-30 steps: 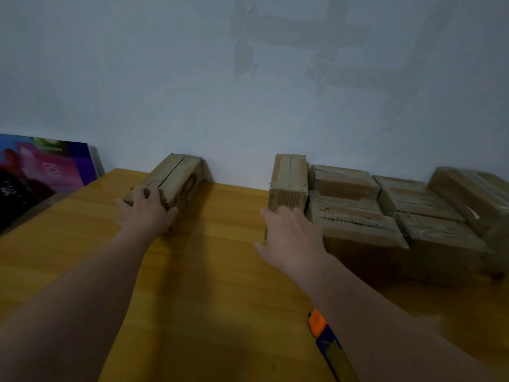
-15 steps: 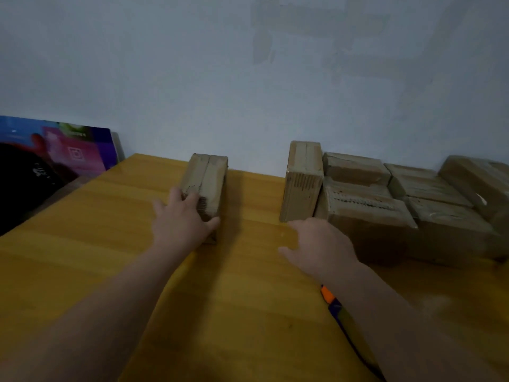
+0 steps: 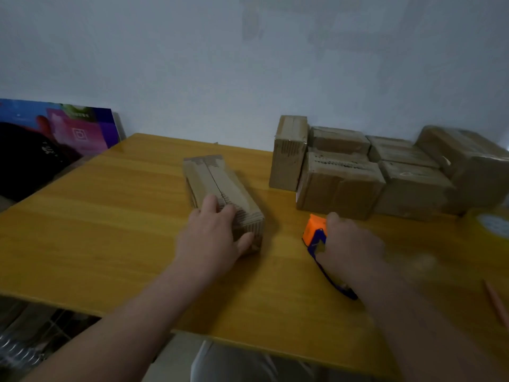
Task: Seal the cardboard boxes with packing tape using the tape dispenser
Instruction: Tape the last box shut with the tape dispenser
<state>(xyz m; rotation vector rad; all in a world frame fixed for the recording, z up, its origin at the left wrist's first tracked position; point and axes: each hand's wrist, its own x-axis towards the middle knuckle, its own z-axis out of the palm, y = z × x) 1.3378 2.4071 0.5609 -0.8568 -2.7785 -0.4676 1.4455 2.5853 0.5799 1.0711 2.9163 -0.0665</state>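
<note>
Midway across the counter [image 3: 110, 230], the left hand [image 3: 212, 241] had dragged the cardboard box [image 3: 217, 177] from the back edge, fingers [image 3: 211, 204] clamped on its near end. The right hand [image 3: 349, 244] now covered the tape dispenser [image 3: 314, 230], grip too blurred to tell; taping seemed next.

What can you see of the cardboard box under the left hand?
The cardboard box is long and brown, lying flat on the yellow table, its closed top flaps meeting in a lengthwise seam. The left hand grips its near end, fingers on top. It lies apart from the stacked boxes and tape dispenser.
</note>
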